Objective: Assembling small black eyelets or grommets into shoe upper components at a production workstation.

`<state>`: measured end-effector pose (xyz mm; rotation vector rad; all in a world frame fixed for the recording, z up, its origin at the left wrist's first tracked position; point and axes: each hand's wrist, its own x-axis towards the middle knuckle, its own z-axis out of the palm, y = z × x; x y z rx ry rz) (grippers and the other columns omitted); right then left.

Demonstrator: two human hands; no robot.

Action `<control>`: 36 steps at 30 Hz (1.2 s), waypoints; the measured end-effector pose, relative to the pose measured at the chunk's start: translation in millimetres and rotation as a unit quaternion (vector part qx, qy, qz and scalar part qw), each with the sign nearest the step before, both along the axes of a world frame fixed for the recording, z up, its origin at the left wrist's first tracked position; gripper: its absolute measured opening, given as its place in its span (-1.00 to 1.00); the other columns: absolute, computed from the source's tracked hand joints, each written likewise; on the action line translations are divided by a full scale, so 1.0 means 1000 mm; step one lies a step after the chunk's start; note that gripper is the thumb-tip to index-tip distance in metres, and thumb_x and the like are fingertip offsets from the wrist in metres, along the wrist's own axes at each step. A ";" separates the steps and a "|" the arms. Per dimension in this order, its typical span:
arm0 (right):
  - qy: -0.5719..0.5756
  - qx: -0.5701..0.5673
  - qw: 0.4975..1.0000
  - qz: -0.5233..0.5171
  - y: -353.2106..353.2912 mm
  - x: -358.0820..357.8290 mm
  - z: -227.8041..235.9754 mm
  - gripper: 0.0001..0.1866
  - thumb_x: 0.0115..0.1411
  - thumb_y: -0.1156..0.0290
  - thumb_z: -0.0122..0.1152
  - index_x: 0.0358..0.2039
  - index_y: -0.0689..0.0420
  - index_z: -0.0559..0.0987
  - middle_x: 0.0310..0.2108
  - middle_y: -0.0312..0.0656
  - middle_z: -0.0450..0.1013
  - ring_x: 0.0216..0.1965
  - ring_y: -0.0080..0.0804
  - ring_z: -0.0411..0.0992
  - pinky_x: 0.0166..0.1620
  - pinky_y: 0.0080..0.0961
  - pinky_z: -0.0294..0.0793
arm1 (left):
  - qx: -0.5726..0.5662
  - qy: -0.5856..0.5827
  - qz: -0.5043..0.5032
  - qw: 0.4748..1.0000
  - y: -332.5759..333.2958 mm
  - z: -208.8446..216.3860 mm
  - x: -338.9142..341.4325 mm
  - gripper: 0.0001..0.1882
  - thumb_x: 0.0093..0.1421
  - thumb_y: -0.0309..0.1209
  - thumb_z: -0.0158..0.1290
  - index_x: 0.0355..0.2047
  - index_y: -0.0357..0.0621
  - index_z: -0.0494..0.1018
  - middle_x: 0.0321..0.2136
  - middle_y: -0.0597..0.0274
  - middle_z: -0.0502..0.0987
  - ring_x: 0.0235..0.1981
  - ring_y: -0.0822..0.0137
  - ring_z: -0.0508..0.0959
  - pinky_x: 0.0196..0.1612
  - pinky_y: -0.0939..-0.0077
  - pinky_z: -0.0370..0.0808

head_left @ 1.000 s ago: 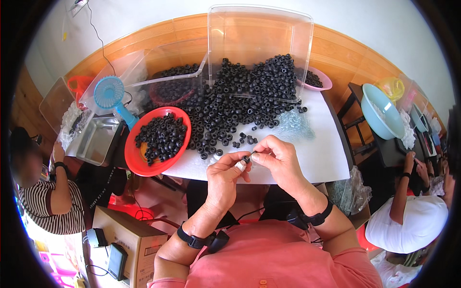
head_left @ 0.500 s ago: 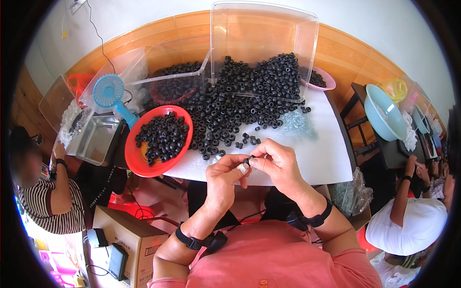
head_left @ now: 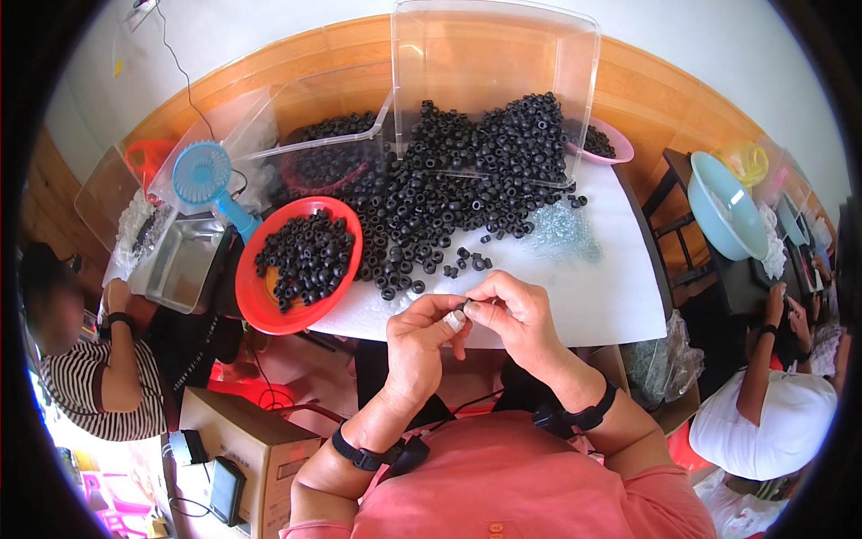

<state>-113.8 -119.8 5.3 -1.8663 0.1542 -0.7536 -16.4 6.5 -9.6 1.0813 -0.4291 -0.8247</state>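
Note:
Over the near edge of the white-covered table [head_left: 620, 305], my left hand [head_left: 415, 346] and my right hand [head_left: 521, 322] meet fingertip to fingertip. Between them they pinch a small black piece [head_left: 462, 305], mostly covered by the fingers; it resembles the loose black rings nearby. White tape wraps my left thumb. Just beyond my hands, several black rings [head_left: 467, 260] lie apart from a large heap of black rings [head_left: 422, 207]. A red bowl [head_left: 249, 301] of the same rings stands to the left. Right of the heap, tiny clear bits [head_left: 566, 235] are spread out.
A clear plastic bin [head_left: 494, 45] lies tipped behind the heap, beside a pink bowl [head_left: 623, 151]. At left are a blue fan [head_left: 201, 173], a metal tray [head_left: 182, 269] and a person in stripes [head_left: 90, 391]. A light blue basin [head_left: 732, 220] and another person [head_left: 763, 422] are at right.
My hands stay together at the black piece, with the fingers shifting slightly around it. The whole view has moved a little. Nothing on the table has visibly been moved.

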 end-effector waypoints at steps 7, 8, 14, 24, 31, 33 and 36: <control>-0.014 -0.061 0.998 -0.003 -0.008 -0.005 -0.006 -0.92 0.19 0.59 0.22 -0.31 0.24 0.49 -0.45 -0.16 0.49 -0.43 -0.41 0.53 -0.37 -0.54 0.47 | 0.005 -0.003 0.008 1.000 0.000 0.000 -0.001 -0.85 0.21 -0.61 0.06 -0.21 -0.43 0.48 -0.48 0.09 0.56 -0.56 0.39 0.52 -0.58 0.60 0.43; -0.014 -0.078 0.997 0.003 -0.009 -0.005 -0.005 -0.92 0.19 0.59 0.22 -0.30 0.23 0.50 -0.43 -0.17 0.49 -0.42 -0.39 0.53 -0.37 -0.53 0.47 | 0.005 -0.004 0.007 1.000 0.000 0.001 -0.002 -0.85 0.21 -0.61 0.06 -0.21 -0.43 0.48 -0.48 0.09 0.56 -0.56 0.39 0.52 -0.58 0.60 0.43; -0.029 -0.172 0.984 -0.027 -0.009 -0.005 -0.003 -0.86 0.10 0.66 0.20 -0.33 0.19 0.47 -0.46 -0.16 0.44 -0.47 -0.18 0.48 -0.42 -0.40 0.44 | 0.015 -0.008 0.009 1.000 -0.001 0.002 -0.003 -0.85 0.21 -0.61 0.07 -0.22 -0.44 0.49 -0.50 0.08 0.56 -0.58 0.39 0.51 -0.60 0.60 0.43; 0.030 -0.194 0.979 -0.043 -0.008 -0.003 0.000 -0.87 0.04 0.58 0.17 -0.39 0.15 0.42 -0.48 -0.14 0.42 -0.45 -0.10 0.46 -0.44 -0.22 0.41 | 0.031 -0.028 0.014 0.999 -0.001 0.001 -0.006 -0.86 0.20 -0.61 0.09 -0.23 -0.39 0.51 -0.48 0.16 0.55 -0.56 0.47 0.47 -0.58 0.67 0.39; 0.003 -0.233 0.969 -0.076 -0.002 -0.003 0.003 -0.86 0.08 0.53 0.22 -0.45 0.17 0.41 -0.56 -0.15 0.40 -0.53 -0.16 0.44 -0.47 -0.26 0.39 | 0.003 -0.018 0.014 1.000 0.001 -0.002 -0.006 -0.87 0.18 -0.64 0.09 -0.24 -0.42 0.51 -0.48 0.11 0.56 -0.57 0.41 0.51 -0.61 0.63 0.40; 0.066 -0.025 0.997 0.015 -0.008 -0.007 0.007 -0.86 0.13 0.51 0.24 -0.46 0.21 0.43 -0.55 -0.13 0.45 -0.54 -0.26 0.45 -0.45 -0.40 0.41 | 0.004 -0.027 0.010 1.000 0.002 -0.004 -0.006 -0.87 0.18 -0.63 0.10 -0.25 -0.42 0.51 -0.48 0.11 0.56 -0.56 0.41 0.51 -0.61 0.64 0.40; 0.099 -0.038 0.994 0.026 -0.009 -0.009 0.010 -0.89 0.23 0.51 0.20 -0.41 0.26 0.49 -0.48 -0.24 0.52 -0.46 -0.65 0.41 -0.39 -0.57 0.41 | 0.013 -0.046 0.004 0.999 0.003 -0.004 -0.006 -0.88 0.18 -0.63 0.10 -0.26 -0.42 0.51 -0.49 0.11 0.56 -0.55 0.41 0.51 -0.61 0.64 0.40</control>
